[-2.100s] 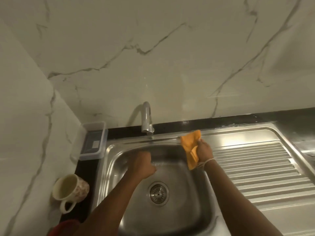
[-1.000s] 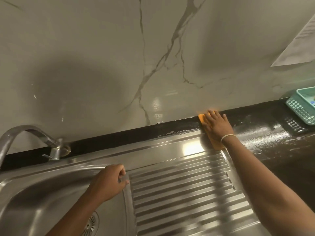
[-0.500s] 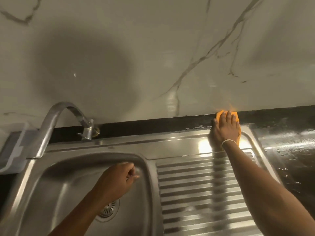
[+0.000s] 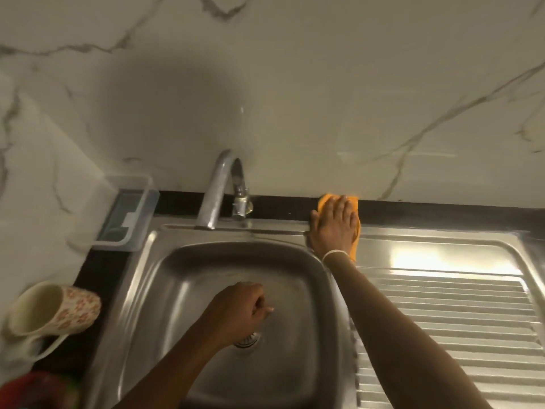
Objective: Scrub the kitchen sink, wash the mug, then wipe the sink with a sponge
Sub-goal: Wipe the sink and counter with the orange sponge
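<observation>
The steel sink [image 4: 147,290] fills the lower middle, its basin holding a drain [image 4: 247,341] half hidden by my left forearm. My right hand [image 4: 333,225] presses flat, fingers straight, on an orange sponge cloth [image 4: 324,202] at the sink's back rim, against the black strip under the wall. My left hand [image 4: 240,312] hovers over the basin with its fingers curled and nothing in it. A cream mug [image 4: 50,311] with red flowers lies on its side on the dark counter at the left.
The tap [image 4: 218,190] rises behind the basin, left of my right hand. A clear plastic box [image 4: 126,214] stands in the back left corner. The ribbed drainboard [image 4: 448,320] stretches to the right. Something red [image 4: 32,391] shows at the bottom left. Marble wall behind.
My right hand has slid the orange cloth leftward along the back rim, from the drainboard's far end to beside the tap. The camera has swung back left, bringing the mug and box into view.
</observation>
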A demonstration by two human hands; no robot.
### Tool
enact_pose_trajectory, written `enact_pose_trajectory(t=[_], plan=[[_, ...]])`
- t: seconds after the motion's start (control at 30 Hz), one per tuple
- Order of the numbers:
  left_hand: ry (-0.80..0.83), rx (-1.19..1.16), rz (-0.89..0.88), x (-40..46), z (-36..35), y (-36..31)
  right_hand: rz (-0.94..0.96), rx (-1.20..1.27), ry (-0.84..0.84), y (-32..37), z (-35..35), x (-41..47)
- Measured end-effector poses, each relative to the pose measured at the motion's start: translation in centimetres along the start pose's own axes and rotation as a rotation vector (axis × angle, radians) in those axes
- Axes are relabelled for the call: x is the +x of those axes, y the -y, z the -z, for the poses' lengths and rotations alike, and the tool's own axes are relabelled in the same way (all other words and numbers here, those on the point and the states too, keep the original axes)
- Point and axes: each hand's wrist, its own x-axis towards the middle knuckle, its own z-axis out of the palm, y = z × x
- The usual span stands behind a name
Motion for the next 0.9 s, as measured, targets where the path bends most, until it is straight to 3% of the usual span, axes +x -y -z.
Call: enact_pose_trajectory(t=[0.37,0.73,0.9], plan=[[0.007,-0.011,0.023,-4.7,0.5,4.6,0.119,0.011,0.039,9.8,-2.0,-2.1],[0.003,-0.029,0.064,-6.0,0.6,4.4,0.575,0.051,0.093,9.9,-2.0,-3.6],[-0.003,-0.038,0.107,-6.2,0.6,4.5,0.727,0.076,0.27,9.6,-2.5,-5.5]])
